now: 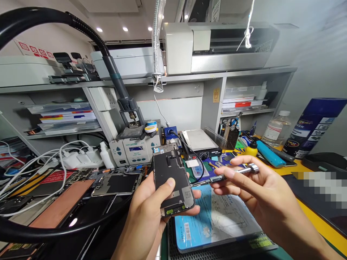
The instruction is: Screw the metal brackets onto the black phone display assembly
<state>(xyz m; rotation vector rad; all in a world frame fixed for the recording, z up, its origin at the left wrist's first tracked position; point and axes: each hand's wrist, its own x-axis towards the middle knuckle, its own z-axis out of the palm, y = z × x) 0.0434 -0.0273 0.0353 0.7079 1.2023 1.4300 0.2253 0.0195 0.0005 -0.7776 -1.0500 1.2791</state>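
Observation:
My left hand (151,206) grips a phone screen assembly (170,173) by its edges, thumb pressed on the dark back. It is tilted, with a shiny metal patch and a QR code near the lower end. In my right hand (260,184) is a slim metal precision screwdriver (235,172), held between thumb and fingers. Its front end points left toward the right edge of the screen assembly; I cannot tell whether the tip touches. Below both hands lies a blue and white pad (217,220).
A soldering or hot-air station (135,150) and a heating plate (200,142) stand behind. Phone parts, including a loose screen (116,184), cover the left side under a black hose (54,233). Bottles and a blue spray can (314,126) stand at the right.

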